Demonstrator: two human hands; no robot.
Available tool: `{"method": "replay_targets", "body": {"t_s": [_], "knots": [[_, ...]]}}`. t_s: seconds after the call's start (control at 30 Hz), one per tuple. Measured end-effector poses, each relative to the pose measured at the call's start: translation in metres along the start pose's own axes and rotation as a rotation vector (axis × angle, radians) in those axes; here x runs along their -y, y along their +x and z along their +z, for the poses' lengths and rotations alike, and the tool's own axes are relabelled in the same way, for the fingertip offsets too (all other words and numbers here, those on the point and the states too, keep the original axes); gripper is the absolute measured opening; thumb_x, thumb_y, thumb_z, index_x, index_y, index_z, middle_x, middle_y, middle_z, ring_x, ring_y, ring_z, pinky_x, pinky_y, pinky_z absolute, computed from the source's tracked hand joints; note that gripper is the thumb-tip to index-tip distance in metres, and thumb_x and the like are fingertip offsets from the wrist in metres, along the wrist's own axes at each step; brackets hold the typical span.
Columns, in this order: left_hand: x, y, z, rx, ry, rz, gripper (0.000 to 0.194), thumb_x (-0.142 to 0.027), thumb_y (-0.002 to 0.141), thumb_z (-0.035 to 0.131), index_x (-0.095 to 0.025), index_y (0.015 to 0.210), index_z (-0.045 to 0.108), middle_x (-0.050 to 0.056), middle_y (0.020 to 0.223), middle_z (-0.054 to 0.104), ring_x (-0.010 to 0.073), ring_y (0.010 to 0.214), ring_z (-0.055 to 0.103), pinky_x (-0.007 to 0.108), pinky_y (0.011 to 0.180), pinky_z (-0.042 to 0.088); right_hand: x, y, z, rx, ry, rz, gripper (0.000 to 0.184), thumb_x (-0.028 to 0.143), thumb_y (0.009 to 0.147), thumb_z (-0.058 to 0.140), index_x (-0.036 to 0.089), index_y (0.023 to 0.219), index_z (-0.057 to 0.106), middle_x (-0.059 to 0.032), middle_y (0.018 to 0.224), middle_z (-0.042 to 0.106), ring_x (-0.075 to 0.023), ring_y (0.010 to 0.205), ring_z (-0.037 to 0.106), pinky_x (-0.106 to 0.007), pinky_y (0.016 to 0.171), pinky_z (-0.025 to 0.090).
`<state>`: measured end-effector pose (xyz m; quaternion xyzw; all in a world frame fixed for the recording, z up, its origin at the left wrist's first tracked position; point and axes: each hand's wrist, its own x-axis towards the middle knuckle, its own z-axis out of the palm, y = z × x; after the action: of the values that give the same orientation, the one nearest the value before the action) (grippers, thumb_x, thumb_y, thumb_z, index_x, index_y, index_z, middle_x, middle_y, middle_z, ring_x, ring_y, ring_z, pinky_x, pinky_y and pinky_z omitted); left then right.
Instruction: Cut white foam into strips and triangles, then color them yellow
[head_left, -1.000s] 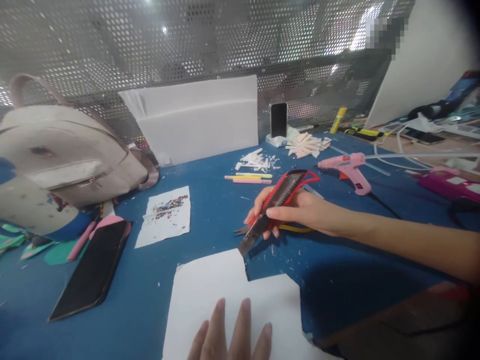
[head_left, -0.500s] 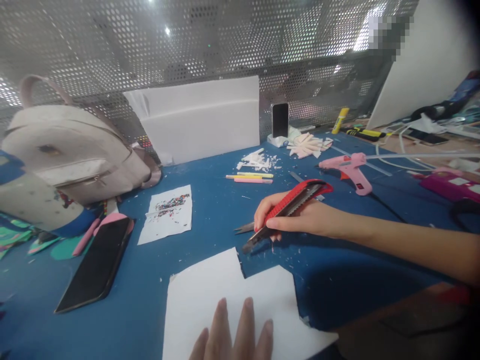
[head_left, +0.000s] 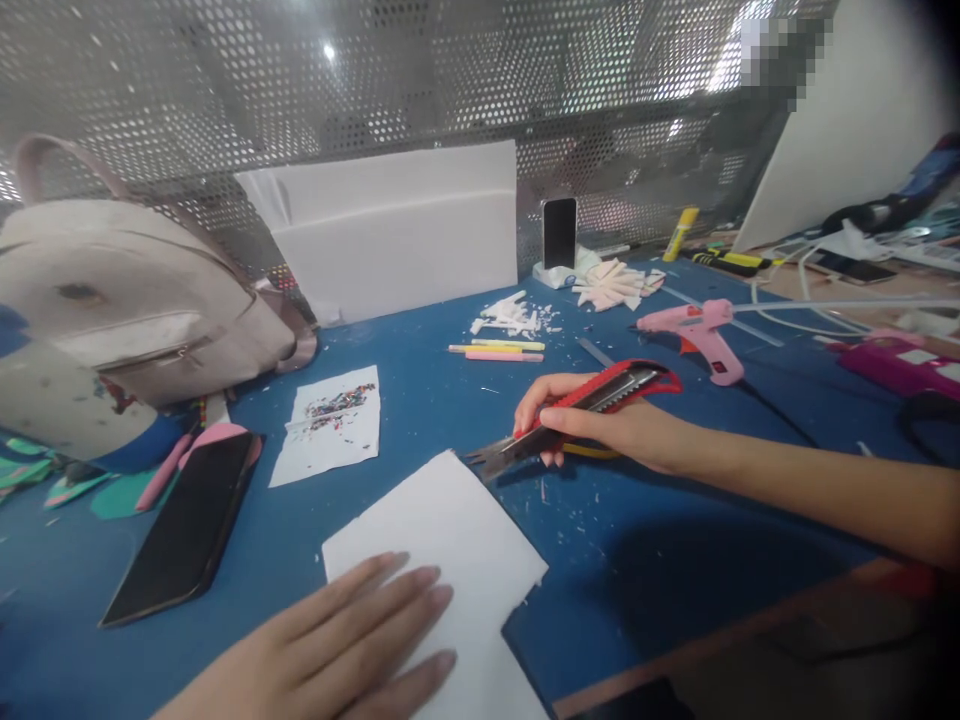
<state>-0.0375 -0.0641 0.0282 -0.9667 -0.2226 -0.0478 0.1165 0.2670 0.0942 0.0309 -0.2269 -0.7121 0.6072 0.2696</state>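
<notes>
The right hand (head_left: 600, 425) grips one cutter (head_left: 611, 388), three pens (head_left: 504, 356) beyond it. The left hand (head_left: 330, 640) lies outspread on one white sheet (head_left: 465, 530).

The white sheet (head_left: 457, 530) is now turned clockwise on the tabletop (head_left: 420, 395) — one corner points away from the person, and its notched edge has swung from the far side to the right. The left hand (head_left: 352, 635) has turned with it, fingers slanting rightward. In the right hand (head_left: 600, 430), the red cutter (head_left: 607, 390) lies flatter — its handle tipped down to the right.
</notes>
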Motion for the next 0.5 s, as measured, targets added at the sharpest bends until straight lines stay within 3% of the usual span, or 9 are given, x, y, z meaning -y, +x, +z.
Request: {"method": "replay_targets", "body": {"t_s": [0.17,0.33,0.5], "knots": [[0.017,-0.001,0.006,0.065,0.064,-0.119,0.052,-0.007,0.098,0.021,-0.025,0.143,0.042,0.002,0.150,0.041,0.0204,0.141,0.034,0.046,0.119,0.018,0.001,0.000,0.002,-0.025,0.037,-0.024,0.020,0.035,0.093,0.058,0.016,0.092,0.064,-0.0052,0.093,0.065,-0.0105,0.067,0.063,-0.024,0.065,0.053],[0.033,-0.008,0.017,0.066,-0.010,-0.090,0.048,-0.011,0.097,0.032,-0.021,0.143,0.042,0.003,0.149,0.044,0.0170,0.141,0.034,0.035,0.121,0.010,0.002,-0.005,0.011,0.143,0.072,0.062,0.018,0.033,0.086,0.068,0.016,0.090,0.064,-0.0042,0.090,0.064,-0.0113,0.066,0.064,-0.023,0.061,0.053],[0.026,0.003,0.021,-0.012,-0.159,-0.319,0.049,-0.008,0.096,0.037,-0.023,0.142,0.043,0.002,0.146,0.049,0.0155,0.134,0.045,0.034,0.119,0.023,0.007,-0.012,0.023,0.228,-0.035,0.101,0.014,0.031,0.086,0.068,0.018,0.092,0.064,-0.0046,0.094,0.065,-0.0128,0.074,0.063,-0.023,0.063,0.050]]}}
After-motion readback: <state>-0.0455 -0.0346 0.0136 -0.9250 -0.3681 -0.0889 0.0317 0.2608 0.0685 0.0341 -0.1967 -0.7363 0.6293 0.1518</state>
